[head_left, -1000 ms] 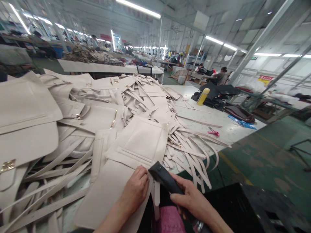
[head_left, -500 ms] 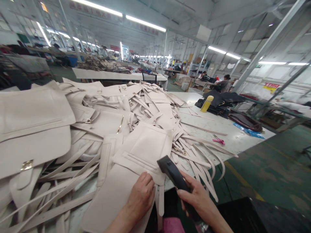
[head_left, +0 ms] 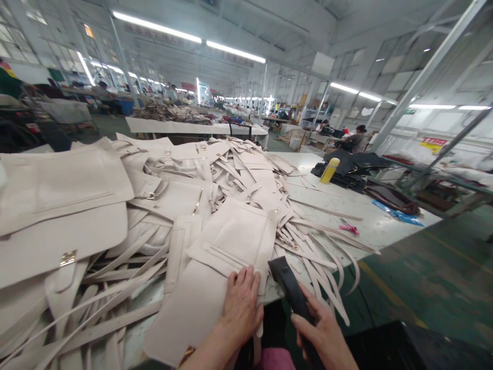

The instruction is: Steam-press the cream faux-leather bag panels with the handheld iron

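My left hand (head_left: 243, 303) lies on a beige leather bag piece (head_left: 188, 313), its fingers stretched out near the seam of the stitched pocket panel (head_left: 234, 231). A strap end partly shows under its edge by the table rim. My right hand (head_left: 321, 329) is wrapped round a long black handheld tool (head_left: 290, 288) with a broad, squared head. That head points up and to the left, beside the right edge of the bag piece. I cannot make out the tool's exact kind. Its lower end is hidden by the hand and the frame edge.
Beige bag pieces (head_left: 65, 180) and straps (head_left: 127, 272) with gold buckles cover the left and middle of the white table (head_left: 319, 205). To the right lie pink-handled scissors (head_left: 349, 228), a yellow bottle (head_left: 329, 170) and dark bags (head_left: 358, 164). People work farther back.
My left hand has gone from curled fingers to stretched fingers flat on the bag piece. The black tool has shifted slightly right and down. The whole view has swung slightly.
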`<action>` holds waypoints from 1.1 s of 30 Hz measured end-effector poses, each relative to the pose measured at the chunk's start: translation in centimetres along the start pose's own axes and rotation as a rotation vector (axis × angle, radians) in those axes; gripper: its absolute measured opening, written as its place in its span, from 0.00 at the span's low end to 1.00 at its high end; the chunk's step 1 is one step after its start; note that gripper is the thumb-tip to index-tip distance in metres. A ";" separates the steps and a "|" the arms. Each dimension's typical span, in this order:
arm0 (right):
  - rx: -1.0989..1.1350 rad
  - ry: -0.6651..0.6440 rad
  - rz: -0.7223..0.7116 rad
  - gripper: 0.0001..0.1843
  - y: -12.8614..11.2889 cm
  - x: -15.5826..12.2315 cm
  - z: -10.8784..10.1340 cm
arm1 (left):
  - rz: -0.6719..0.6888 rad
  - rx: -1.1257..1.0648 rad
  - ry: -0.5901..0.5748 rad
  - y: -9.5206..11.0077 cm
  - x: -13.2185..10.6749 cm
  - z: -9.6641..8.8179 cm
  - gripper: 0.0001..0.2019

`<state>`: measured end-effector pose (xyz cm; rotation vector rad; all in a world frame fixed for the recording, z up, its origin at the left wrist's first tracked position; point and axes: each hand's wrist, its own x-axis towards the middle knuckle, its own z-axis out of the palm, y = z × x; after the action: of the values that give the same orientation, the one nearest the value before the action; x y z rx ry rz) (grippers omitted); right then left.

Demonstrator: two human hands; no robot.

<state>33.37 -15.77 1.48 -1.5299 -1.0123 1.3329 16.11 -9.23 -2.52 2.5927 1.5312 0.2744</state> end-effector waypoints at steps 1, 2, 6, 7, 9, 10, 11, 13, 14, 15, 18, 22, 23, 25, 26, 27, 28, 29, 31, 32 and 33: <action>-0.006 0.010 0.001 0.47 0.2 -0.2 -0.4 | 0.008 0.005 -0.032 0.3 0.1 -0.2 0.27; -0.009 0.019 0.004 0.48 0.4 -0.4 -0.9 | 0.022 0.010 -0.066 0.6 0.2 -0.4 0.26; -0.008 0.014 -0.006 0.50 0.9 -1.4 -2.8 | 0.087 0.034 -0.210 -0.3 -0.2 -2.5 0.27; -0.012 0.010 -0.011 0.50 1.0 -1.6 -3.2 | 0.111 0.029 -0.259 -0.9 -0.5 -3.3 0.27; -0.037 0.012 -0.017 0.47 1.0 -2.0 -4.1 | 0.153 0.018 -0.371 -2.1 -1.5 -4.9 0.26; -0.051 0.018 -0.025 0.45 1.0 -2.1 -4.6 | 0.163 0.020 -0.433 -2.7 -2.1 -5.7 0.23; -0.064 0.027 -0.042 0.42 1.0 -2.3 -5.0 | 0.163 0.030 -0.498 -3.1 -2.7 -6.5 0.19; -0.082 0.046 -0.089 0.39 1.1 -2.5 -5.6 | 0.129 0.067 -0.613 -3.3 -3.6 -7.8 0.13; -0.090 0.054 -0.111 0.37 1.2 -2.6 -5.8 | 0.102 0.080 -0.638 -3.2 -3.7 -8.2 0.11; -0.101 0.053 -0.129 0.36 1.3 -2.7 -6.0 | 0.084 0.079 -0.621 -2.8 -3.6 -8.3 0.11; -0.145 0.036 -0.136 0.36 1.9 -3.0 -6.1 | 0.105 0.004 -0.394 -1.1 -1.7 -6.7 0.18; -0.200 0.174 -0.182 0.36 3.0 -3.5 -6.2 | 0.187 0.001 -0.150 1.5 1.6 -1.7 0.39; -0.222 0.222 -0.191 0.36 3.1 -3.7 -6.2 | 0.187 0.022 -0.110 1.9 2.0 -0.5 0.42; -0.271 0.221 -0.179 0.36 2.7 -3.8 -5.8 | 0.191 0.053 -0.062 2.4 2.5 0.9 0.43; -0.288 0.159 -0.161 0.37 2.3 -3.7 -5.5 | 0.202 0.062 -0.056 2.5 2.5 1.3 0.42; -0.290 0.083 -0.142 0.37 1.7 -3.4 -5.0 | 0.220 0.067 -0.059 2.4 2.4 1.4 0.41; -0.272 0.010 -0.121 0.37 1.0 -3.0 -4.5 | 0.241 0.071 -0.064 2.3 2.4 1.3 0.40; -0.235 -0.049 -0.096 0.36 0.4 -2.5 -3.9 | 0.256 0.074 -0.070 2.2 2.3 1.2 0.40; -0.149 -0.073 -0.024 0.36 -0.8 -1.0 -3.1 | 0.262 0.074 -0.077 2.0 2.1 0.9 0.39; -0.116 -0.051 0.017 0.36 -1.2 -0.1 -3.0 | 0.258 0.072 -0.081 2.0 2.1 0.9 0.38; -0.092 -0.028 0.052 0.37 -1.4 0.8 -3.2 | 0.255 0.067 -0.087 2.0 2.1 0.8 0.38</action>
<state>36.56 -14.85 2.83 -1.6194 -1.0713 1.3634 18.93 -8.38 -2.76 2.8120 1.2012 0.1323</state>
